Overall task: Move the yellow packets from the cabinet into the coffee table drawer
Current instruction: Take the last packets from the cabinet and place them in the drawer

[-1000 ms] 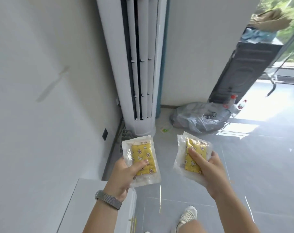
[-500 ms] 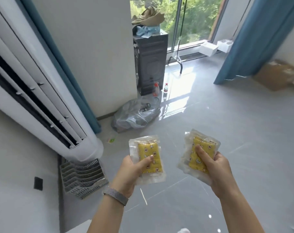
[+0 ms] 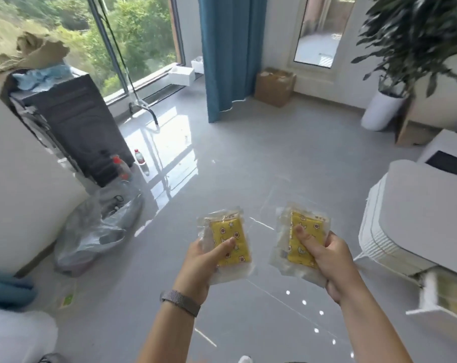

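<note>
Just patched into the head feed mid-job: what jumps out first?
Two yellow packets in clear wrap, low centre: the left hand grips the left packet, the right hand the right packet. Beyond them lie bare grey floor, a blue curtain and bright windows.

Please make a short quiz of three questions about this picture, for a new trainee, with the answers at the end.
1. True or false: both hands hold a packet.
2. Which wrist wears the grey band? A) left B) right
3. Fill in: the curtain near the window is ____.

Key
1. True: the left hand grips the left yellow packet and the right hand grips the right yellow packet.
2. A.
3. Blue.
</note>
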Tool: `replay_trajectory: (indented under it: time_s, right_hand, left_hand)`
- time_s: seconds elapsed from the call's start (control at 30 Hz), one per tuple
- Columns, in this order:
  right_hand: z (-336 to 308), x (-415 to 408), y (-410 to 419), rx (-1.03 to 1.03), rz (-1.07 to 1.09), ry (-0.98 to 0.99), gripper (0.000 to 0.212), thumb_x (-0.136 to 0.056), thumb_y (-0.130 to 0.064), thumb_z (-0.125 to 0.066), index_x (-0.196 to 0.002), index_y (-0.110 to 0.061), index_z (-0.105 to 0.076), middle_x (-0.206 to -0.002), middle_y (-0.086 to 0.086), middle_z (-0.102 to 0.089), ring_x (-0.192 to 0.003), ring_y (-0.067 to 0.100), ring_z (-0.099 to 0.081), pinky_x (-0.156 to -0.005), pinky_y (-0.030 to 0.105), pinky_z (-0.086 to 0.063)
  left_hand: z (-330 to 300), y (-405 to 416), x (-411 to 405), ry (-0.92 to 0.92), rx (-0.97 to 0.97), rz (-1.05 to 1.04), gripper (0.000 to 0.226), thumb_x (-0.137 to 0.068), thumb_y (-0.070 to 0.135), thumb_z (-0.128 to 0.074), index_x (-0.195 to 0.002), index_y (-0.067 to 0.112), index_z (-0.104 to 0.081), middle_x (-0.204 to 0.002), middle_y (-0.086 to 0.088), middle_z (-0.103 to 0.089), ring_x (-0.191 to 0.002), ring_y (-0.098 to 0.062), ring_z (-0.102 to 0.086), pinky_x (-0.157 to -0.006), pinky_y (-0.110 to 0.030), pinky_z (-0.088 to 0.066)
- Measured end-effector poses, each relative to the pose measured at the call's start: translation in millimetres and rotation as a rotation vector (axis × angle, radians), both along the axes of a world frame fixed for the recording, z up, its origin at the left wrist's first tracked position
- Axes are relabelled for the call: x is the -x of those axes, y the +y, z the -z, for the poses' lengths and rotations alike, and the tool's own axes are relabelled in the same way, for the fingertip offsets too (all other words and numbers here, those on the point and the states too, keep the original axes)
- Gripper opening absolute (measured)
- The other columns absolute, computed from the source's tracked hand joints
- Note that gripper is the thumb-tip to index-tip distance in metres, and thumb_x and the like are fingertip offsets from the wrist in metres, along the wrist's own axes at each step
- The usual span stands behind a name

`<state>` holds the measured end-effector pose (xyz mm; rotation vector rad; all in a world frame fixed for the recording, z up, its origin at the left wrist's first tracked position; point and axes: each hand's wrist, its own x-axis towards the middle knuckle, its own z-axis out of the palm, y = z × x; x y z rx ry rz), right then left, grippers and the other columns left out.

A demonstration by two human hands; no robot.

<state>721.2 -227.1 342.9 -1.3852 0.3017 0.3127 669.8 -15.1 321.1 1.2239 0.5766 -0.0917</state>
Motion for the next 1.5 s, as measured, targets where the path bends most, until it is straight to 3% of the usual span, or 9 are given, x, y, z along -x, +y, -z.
replay_trajectory:
  time_s: [0.27, 0.47, 0.7, 0.87, 1.0, 1.1, 1.23, 1.37, 1.5]
  right_hand:
    - [22, 4, -145, 0.030, 0.486, 0.061, 0.019, -0.080, -0.023, -0.074, -0.093, -0.013, -0.067, -0.077, -0.001, -0.076, -0.064, 0.008, -0.072, -0.050, 0.021, -0.056]
    - [34, 12, -220, 0.052, 0.794, 0.089, 0.018, -0.081, -0.022, -0.073, -0.094, -0.012, -0.068, -0.072, -0.004, -0.075, -0.062, 0.008, -0.071, -0.049, 0.019, -0.054]
    - [37, -14, -275, 0.074, 0.990, 0.148, 0.022, -0.080, -0.028, -0.075, -0.093, -0.011, -0.069, -0.081, 0.003, -0.076, -0.069, 0.014, -0.072, -0.058, 0.025, -0.056]
    - [39, -28, -324, 0.114, 1.167, 0.171, 0.012, -0.085, -0.023, -0.072, -0.091, -0.012, -0.069, -0.081, 0.003, -0.074, -0.065, 0.012, -0.070, -0.051, 0.018, -0.053]
    - [43, -20, -348, 0.110, 1.274, 0.209, 0.012, -0.084, -0.022, -0.074, -0.088, -0.012, -0.070, -0.074, -0.001, -0.075, -0.061, 0.009, -0.071, -0.050, 0.019, -0.054]
    - [46, -4, -373, 0.080, 1.368, 0.240, 0.016, -0.084, -0.022, -0.074, -0.094, -0.010, -0.071, -0.078, 0.002, -0.076, -0.064, 0.011, -0.072, -0.051, 0.021, -0.054]
    - [54, 17, -417, 0.052, 1.466, 0.263, 0.022, -0.084, -0.023, -0.074, -0.101, -0.010, -0.071, -0.088, 0.005, -0.077, -0.073, 0.013, -0.073, -0.056, 0.022, -0.055]
    - [63, 40, -480, 0.012, 1.525, 0.247, 0.016, -0.084, -0.021, -0.074, -0.096, -0.012, -0.072, -0.082, 0.000, -0.077, -0.068, 0.010, -0.072, -0.051, 0.019, -0.054]
    - [68, 64, -561, 0.007, 1.512, 0.250, 0.013, -0.084, -0.020, -0.074, -0.095, -0.014, -0.072, -0.083, 0.002, -0.077, -0.072, 0.014, -0.074, -0.058, 0.025, -0.057]
  left_hand:
    - [10, -131, -99, 0.054, -0.028, 0.427, 0.022, -0.084, 0.008, -0.070, -0.106, 0.004, -0.069, -0.095, -0.014, -0.075, -0.086, -0.028, -0.072, -0.082, -0.044, -0.058]
    - [19, -227, -154, 0.060, -0.008, 0.703, 0.019, -0.085, 0.004, -0.068, -0.103, 0.001, -0.068, -0.086, -0.012, -0.076, -0.073, -0.021, -0.073, -0.057, -0.029, -0.058]
    - [24, -307, -215, 0.070, -0.023, 0.934, 0.024, -0.085, 0.007, -0.070, -0.107, -0.002, -0.067, -0.096, -0.017, -0.075, -0.080, -0.027, -0.073, -0.062, -0.033, -0.059]
    - [36, -394, -264, 0.062, -0.044, 1.156, 0.021, -0.086, 0.008, -0.069, -0.106, 0.001, -0.069, -0.097, -0.016, -0.074, -0.084, -0.028, -0.072, -0.068, -0.035, -0.059]
    - [44, -446, -273, 0.104, -0.036, 1.283, 0.024, -0.085, 0.010, -0.071, -0.108, 0.002, -0.068, -0.102, -0.016, -0.074, -0.090, -0.030, -0.072, -0.072, -0.037, -0.058]
    - [52, -492, -270, 0.123, -0.029, 1.356, 0.037, -0.081, 0.011, -0.076, -0.115, 0.001, -0.063, -0.104, -0.016, -0.073, -0.091, -0.030, -0.072, -0.067, -0.034, -0.058]
    - [57, -556, -253, 0.125, -0.033, 1.479, 0.023, -0.087, 0.005, -0.068, -0.110, 0.003, -0.068, -0.101, -0.012, -0.075, -0.089, -0.025, -0.073, -0.066, -0.031, -0.058]
    - [67, -627, -230, 0.141, -0.073, 1.543, 0.022, -0.087, 0.006, -0.067, -0.109, 0.004, -0.068, -0.102, -0.013, -0.074, -0.094, -0.030, -0.072, -0.076, -0.037, -0.059]
    - [80, -711, -201, 0.160, -0.101, 1.555, 0.018, -0.086, 0.006, -0.069, -0.104, 0.006, -0.069, -0.101, -0.014, -0.074, -0.095, -0.032, -0.071, -0.082, -0.042, -0.059]
